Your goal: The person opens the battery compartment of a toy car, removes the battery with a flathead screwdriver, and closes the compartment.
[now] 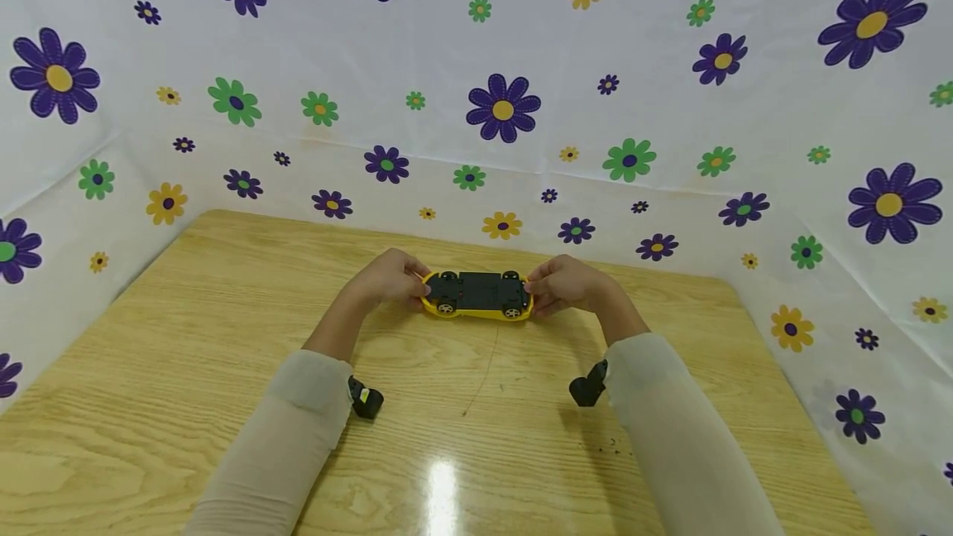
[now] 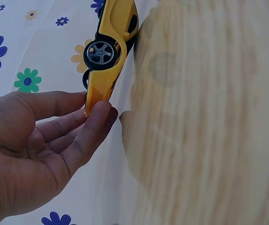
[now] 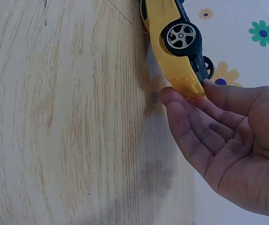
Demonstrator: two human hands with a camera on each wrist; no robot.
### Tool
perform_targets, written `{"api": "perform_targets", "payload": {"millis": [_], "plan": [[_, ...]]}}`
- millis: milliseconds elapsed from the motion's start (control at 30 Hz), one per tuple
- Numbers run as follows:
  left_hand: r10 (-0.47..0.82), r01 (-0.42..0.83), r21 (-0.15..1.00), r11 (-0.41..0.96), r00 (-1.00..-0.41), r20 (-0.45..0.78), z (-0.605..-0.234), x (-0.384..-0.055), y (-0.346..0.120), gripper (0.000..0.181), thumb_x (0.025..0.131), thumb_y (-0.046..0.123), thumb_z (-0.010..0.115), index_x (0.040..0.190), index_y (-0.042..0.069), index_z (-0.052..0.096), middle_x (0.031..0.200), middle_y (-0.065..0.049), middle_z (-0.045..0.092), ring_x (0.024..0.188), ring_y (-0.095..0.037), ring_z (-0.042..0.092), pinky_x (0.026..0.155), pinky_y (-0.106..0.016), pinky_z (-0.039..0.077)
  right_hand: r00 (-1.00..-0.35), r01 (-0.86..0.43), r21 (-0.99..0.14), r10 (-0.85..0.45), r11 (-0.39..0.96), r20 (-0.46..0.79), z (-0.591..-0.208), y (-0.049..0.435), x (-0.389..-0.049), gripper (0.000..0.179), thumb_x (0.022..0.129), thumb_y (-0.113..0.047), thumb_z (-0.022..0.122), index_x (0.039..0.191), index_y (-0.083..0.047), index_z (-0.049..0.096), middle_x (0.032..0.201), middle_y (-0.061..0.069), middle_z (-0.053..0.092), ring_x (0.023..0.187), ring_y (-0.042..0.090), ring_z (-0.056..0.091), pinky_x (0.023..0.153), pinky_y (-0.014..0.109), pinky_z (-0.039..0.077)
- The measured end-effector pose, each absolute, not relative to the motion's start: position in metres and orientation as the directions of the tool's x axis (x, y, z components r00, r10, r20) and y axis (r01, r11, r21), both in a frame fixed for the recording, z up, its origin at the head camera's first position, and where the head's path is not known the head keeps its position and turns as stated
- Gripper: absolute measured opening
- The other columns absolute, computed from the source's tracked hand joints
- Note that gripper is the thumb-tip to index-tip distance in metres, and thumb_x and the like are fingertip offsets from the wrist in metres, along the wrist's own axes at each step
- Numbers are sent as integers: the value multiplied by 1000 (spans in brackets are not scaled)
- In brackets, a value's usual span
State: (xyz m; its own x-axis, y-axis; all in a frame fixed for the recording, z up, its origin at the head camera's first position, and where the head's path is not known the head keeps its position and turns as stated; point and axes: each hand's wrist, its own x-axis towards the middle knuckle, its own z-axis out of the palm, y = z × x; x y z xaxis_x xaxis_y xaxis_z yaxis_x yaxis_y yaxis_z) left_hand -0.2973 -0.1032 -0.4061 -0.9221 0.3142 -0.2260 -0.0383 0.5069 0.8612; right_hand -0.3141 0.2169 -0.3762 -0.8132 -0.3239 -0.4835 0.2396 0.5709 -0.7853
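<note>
Currently left hand [image 1: 387, 278] and right hand [image 1: 572, 284] are pinching opposite ends of an upturned yellow toy car [image 1: 480, 292].

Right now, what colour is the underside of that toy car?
The underside is black; it shows best in the head view.

In the head view, the roof of the yellow toy car [image 1: 480, 292] is turned away and hidden, and the fine parts of its underside are too small to tell. The left hand [image 1: 389, 278] and the right hand [image 1: 573, 284] each cover a little of one end. Both wrist views cut the car at their top edge. The head view's bottom edge cuts the sleeves [image 1: 275, 437]. On the table [image 1: 476, 370], the wood grain is blurred in the left wrist view.
</note>
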Motion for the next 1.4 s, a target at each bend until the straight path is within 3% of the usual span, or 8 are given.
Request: {"api": "perform_targets", "payload": {"millis": [767,1133,1400], "plan": [[321,-84,884,460,-913,-253,-404,-298,-103,37,95,0,67,131,-7,63,118,-22,67,87,-25,72,81,-35,63,-805,299,-805,-317,512,-501,-385,223,-314,26,105,-9,59,126,6,60,107,17,66,84,25,67,86,38,62],[356,-63,902,427,-905,-232,-401,-299,-104,37,97,0,65,132,-10,61,113,-22,67,86,-27,71,82,-37,63,-806,295,-807,-321,511,-498,-389,226,-316,26,104,-8,60,126,5,61,108,18,68,86,26,69,84,38,62],[373,-66,909,411,-898,-234,-401,-300,-104,40,98,1,63,136,-10,58,118,-24,66,88,-26,70,84,-37,62,-816,250,-810,-335,530,-471,-391,229,-314,26,103,-6,60,126,6,62,107,15,69,88,25,67,87,38,61]]}}
